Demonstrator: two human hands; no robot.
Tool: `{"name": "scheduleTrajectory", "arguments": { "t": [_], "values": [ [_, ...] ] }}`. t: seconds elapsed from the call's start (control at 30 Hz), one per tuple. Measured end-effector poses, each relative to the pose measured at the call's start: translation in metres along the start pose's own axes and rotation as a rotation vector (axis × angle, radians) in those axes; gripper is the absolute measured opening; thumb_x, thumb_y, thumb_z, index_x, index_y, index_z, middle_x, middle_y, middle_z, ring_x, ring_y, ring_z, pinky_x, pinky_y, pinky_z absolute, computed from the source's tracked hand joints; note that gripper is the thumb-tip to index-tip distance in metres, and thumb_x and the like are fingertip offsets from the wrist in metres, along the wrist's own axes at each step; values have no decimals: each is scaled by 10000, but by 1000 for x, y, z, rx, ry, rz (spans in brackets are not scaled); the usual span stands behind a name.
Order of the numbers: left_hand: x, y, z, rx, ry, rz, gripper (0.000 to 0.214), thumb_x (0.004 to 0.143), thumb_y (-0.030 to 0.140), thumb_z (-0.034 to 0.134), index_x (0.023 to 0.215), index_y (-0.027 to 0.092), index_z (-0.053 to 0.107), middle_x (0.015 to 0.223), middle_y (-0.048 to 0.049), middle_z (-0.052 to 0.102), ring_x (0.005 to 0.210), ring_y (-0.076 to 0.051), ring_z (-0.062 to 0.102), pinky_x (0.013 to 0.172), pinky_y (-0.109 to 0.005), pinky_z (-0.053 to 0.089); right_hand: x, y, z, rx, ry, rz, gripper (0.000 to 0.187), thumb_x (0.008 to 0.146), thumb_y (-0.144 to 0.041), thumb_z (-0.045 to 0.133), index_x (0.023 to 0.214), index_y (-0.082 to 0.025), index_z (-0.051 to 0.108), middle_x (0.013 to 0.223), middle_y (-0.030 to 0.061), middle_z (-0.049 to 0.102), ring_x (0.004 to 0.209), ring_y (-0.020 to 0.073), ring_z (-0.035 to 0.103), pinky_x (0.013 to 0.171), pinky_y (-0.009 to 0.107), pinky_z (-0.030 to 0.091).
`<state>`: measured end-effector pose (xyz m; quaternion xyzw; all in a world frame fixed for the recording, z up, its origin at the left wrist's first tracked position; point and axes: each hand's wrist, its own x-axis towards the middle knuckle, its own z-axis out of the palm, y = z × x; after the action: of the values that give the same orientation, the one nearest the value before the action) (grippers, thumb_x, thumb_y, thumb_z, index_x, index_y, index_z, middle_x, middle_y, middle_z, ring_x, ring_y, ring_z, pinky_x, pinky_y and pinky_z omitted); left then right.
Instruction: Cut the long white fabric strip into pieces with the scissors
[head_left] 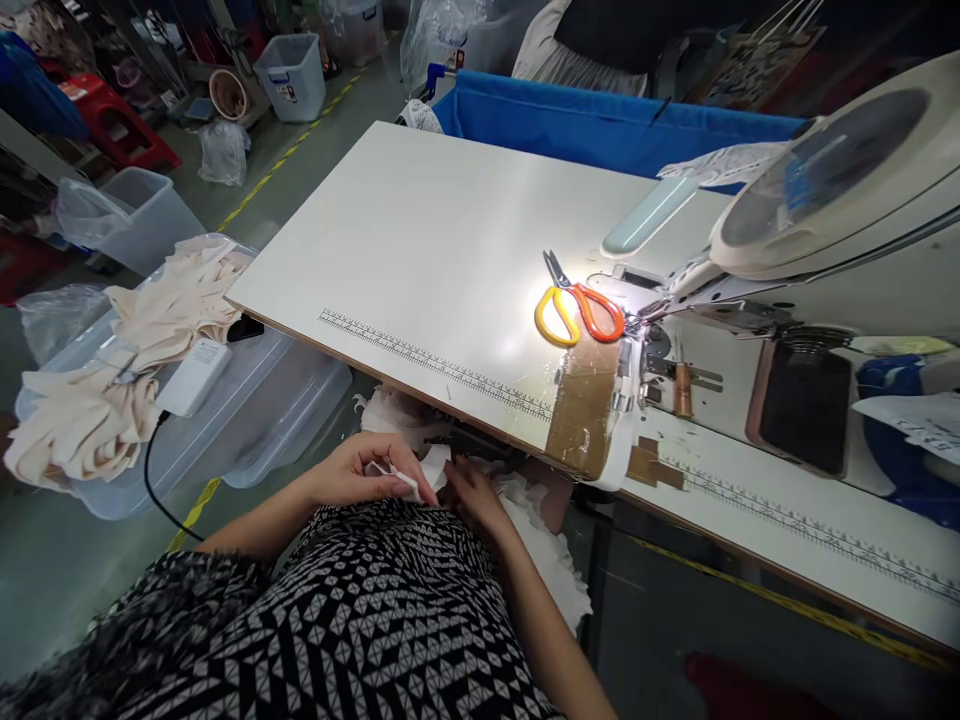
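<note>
Close to my lap, in front of the table edge, my left hand [379, 470] pinches a small white fabric piece [435, 465] between thumb and fingers. My right hand [476, 497] is at the other end of that piece, its fingers curled against it and partly hidden in shadow. Under the table and beside my right forearm hangs more white ruffled fabric [544, 545]. Scissors [574, 300] with one yellow and one orange handle lie on the table, blades slightly apart, beside the sewing machine's needle area [637, 320].
The white sewing table [420, 240] has a printed ruler along its front edge. At the right are the sewing machine [832, 190] and a phone [806, 405]. On the left, a clear plastic bin [285, 400] carries cream fabric pieces [90, 420] and a white power bank [196, 378]. Behind stands a blue cloth bin [555, 120].
</note>
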<state>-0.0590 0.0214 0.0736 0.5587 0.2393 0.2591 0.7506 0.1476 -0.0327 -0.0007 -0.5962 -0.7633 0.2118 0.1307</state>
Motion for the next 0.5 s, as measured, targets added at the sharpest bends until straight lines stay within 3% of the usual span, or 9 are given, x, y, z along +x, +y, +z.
{"name": "scheduleTrajectory", "arguments": {
  "t": [0.1, 0.13, 0.17, 0.23, 0.3, 0.37, 0.43, 0.5],
  "values": [
    [-9, -5, -14, -68, -261, -209, 309, 844, 440, 592, 836, 132, 573, 839, -143, 713, 805, -225, 685, 730, -344, 526, 9, -2, 26, 130, 2, 6, 302, 958, -213, 334, 845, -207, 615, 618, -9, 657, 452, 133, 585, 415, 205, 371],
    [-11, -6, -18, -22, -296, -270, 361, 846, 487, 564, 889, 129, 581, 838, -142, 710, 795, -224, 682, 712, -336, 527, 11, -4, 29, 161, 11, 5, 331, 959, -200, 306, 820, -208, 607, 619, -7, 658, 478, 139, 595, 428, 207, 387],
    [-12, -9, -22, 77, -256, -307, 410, 843, 517, 547, 973, 131, 582, 889, -145, 705, 831, -227, 676, 720, -334, 526, 12, -7, 29, 184, 24, 2, 350, 958, -189, 282, 812, -207, 600, 629, -3, 660, 509, 146, 606, 447, 210, 404],
    [-9, -16, -26, 389, -27, -298, 529, 799, 517, 597, 1185, 162, 523, 1140, -161, 638, 1038, -252, 615, 820, -352, 508, 12, -14, 24, 213, 58, -11, 344, 950, -178, 269, 844, -200, 596, 666, 8, 666, 571, 157, 621, 494, 221, 433],
    [-4, -26, -27, 641, 138, -253, 630, 767, 424, 654, 1314, 203, 432, 1323, -142, 523, 1190, -261, 518, 912, -357, 471, 10, -21, 14, 220, 97, -46, 278, 928, -185, 324, 903, -192, 601, 741, 18, 678, 640, 165, 630, 552, 232, 453],
    [2, -36, -27, 731, 82, -250, 521, 803, 318, 580, 1293, 192, 456, 1248, -111, 580, 1116, -241, 565, 879, -334, 484, 7, -27, 3, 205, 144, -89, 233, 889, -193, 397, 986, -190, 608, 844, 33, 683, 731, 175, 635, 637, 245, 468],
    [3, -40, -33, 825, 45, -229, 359, 837, 215, 427, 1173, 165, 540, 1032, -73, 667, 921, -203, 634, 788, -302, 500, 6, -28, -4, 168, 205, -103, 280, 863, -189, 430, 1082, -181, 604, 932, 60, 671, 816, 192, 625, 712, 265, 466],
    [-1, -38, -48, 1046, 159, -133, 336, 830, 170, 354, 1075, 154, 582, 945, -68, 679, 842, -197, 639, 757, -300, 492, 5, -25, -5, 114, 268, -71, 345, 858, -181, 432, 1167, -153, 584, 965, 96, 652, 829, 214, 609, 723, 294, 461]
  ]
}}
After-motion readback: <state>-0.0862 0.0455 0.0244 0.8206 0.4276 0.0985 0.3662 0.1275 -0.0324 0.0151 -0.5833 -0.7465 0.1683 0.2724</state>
